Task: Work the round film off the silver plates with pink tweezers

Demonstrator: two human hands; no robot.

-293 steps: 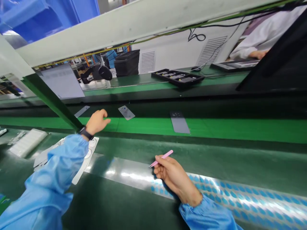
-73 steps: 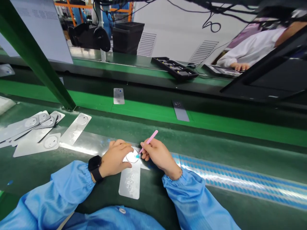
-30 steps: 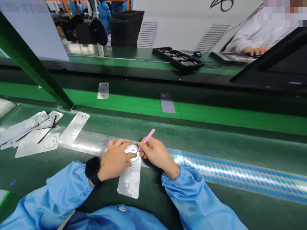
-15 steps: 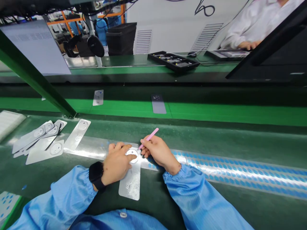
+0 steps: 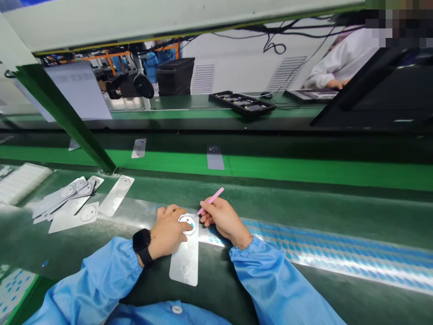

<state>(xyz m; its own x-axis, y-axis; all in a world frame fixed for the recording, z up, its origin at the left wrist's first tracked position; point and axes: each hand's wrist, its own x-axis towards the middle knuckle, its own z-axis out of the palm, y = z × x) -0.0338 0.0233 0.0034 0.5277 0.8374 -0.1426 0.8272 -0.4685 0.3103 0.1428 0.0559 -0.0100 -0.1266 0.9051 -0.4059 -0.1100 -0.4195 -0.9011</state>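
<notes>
A pale silver phone back panel [image 5: 185, 266] with a round ring near its top lies flat on the green bench in front of me. Across its upper left side rests my left hand [image 5: 169, 232], fingers spread, one fingertip touching inside the ring. A small blue spot [image 5: 192, 224] shows beside that fingertip. My right hand [image 5: 223, 219] pinches pink tweezers [image 5: 213, 199], their tips close to the panel's upper right corner; whether they touch it I cannot tell. Under both hands runs a clear strip of blue round stickers [image 5: 304, 246], extending far to the right.
Several similar panels [image 5: 74, 203] lie overlapping at the left, near a white foam block [image 5: 25, 180]. A green post [image 5: 74, 126] stands at left. Beyond the bench, a green conveyor belt [image 5: 287, 174] carries a grey panel [image 5: 215, 158]. Another person's sleeve [image 5: 334, 63] shows behind the dark monitor [image 5: 382, 90].
The view has tilted upward, so the scene sits slightly lower. A blue spot now shows by my left fingertip inside the ring. My hands keep nearly the same pose.
</notes>
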